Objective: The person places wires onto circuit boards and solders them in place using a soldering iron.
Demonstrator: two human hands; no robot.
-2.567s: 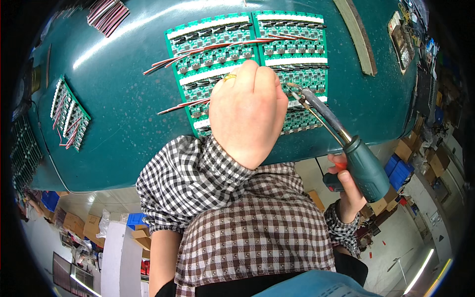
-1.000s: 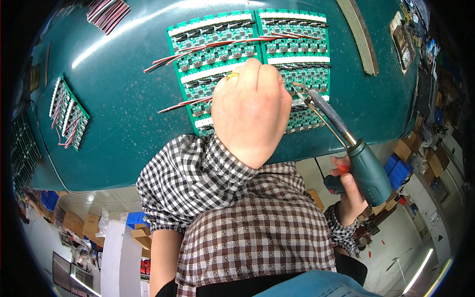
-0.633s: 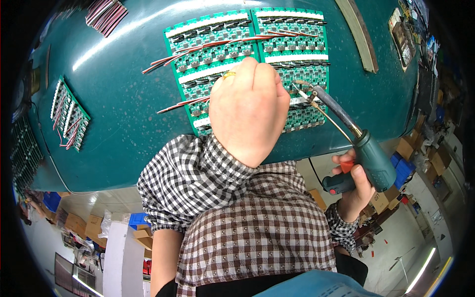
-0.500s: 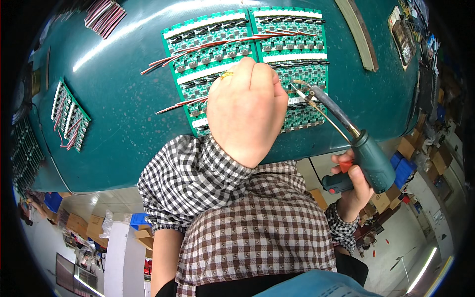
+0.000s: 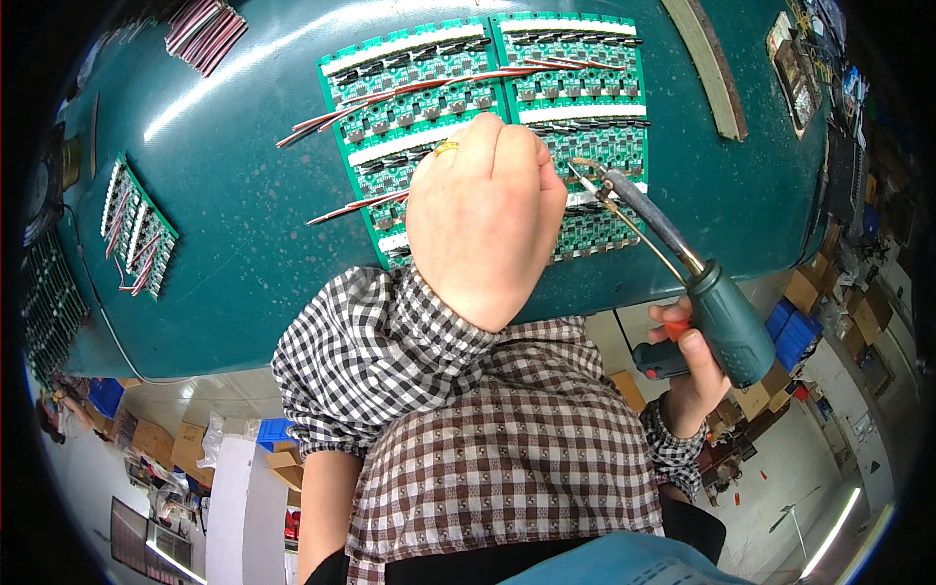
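Observation:
Green circuit boards [image 5: 409, 119] with white strips and rows of black parts lie side by side on the table. My left hand [image 5: 485, 219] is over their middle, closed, with its fingertips bent under and hidden, so what it pinches cannot be made out. Red, black and white wires [image 5: 356, 208] run out from under this hand to the left. My right hand [image 5: 697, 375] is wrapped round the handle of a green soldering gun [image 5: 726, 322], a finger at its red trigger. The gun's thin tip [image 5: 577, 168] points at the boards, just right of my left hand; contact cannot be told.
Another wire bundle [image 5: 419, 88] lies across the upper boards. A smaller board with wires [image 5: 139, 229] lies at left, a stack of wires [image 5: 207, 37] at the far left. A curved strip [image 5: 707, 68] and a worn block [image 5: 795, 73] lie at right on the green table [image 5: 234, 302].
My right hand and the soldering gun have shifted slightly to the left, the tip coming a little closer to my left hand. My left hand has stayed almost still.

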